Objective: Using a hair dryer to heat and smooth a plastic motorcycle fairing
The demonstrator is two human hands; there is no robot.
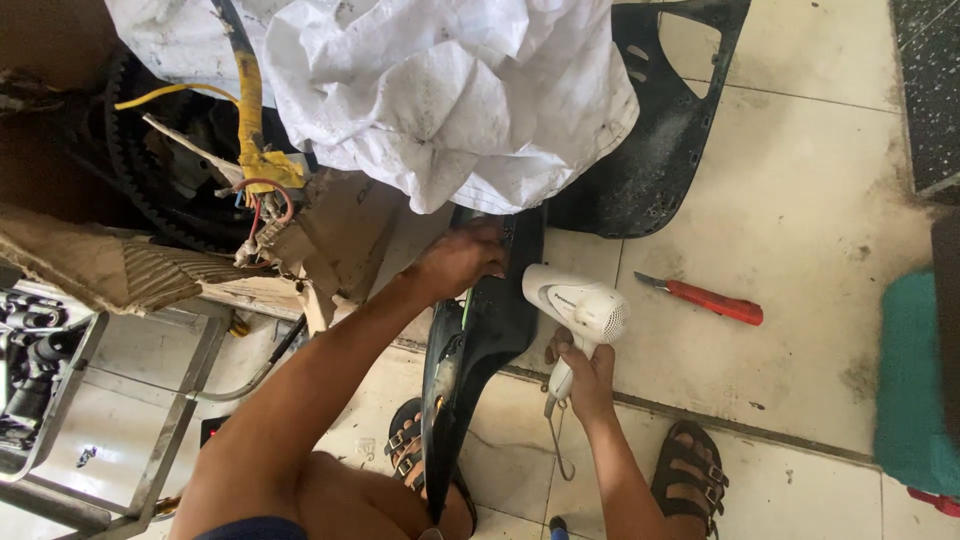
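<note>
My left hand [462, 257] grips the upper end of a long black plastic body panel [487, 335] that stands on edge between my knees. My right hand [583, 372] holds a white hair dryer [578, 303] by its handle, with the nozzle close against the panel's right side. The dryer's cord [556, 445] hangs down below my fist. A larger black plastic fairing [665, 140] lies on the tiled floor behind, partly under a crumpled white sack [450, 90].
A red utility knife [708, 299] lies on the tiles to the right. Torn cardboard [120, 265], wires and a black belt sit at left above a metal frame [170, 420]. A teal cloth [915, 370] is at the right edge. My sandalled feet [690, 475] rest on the floor.
</note>
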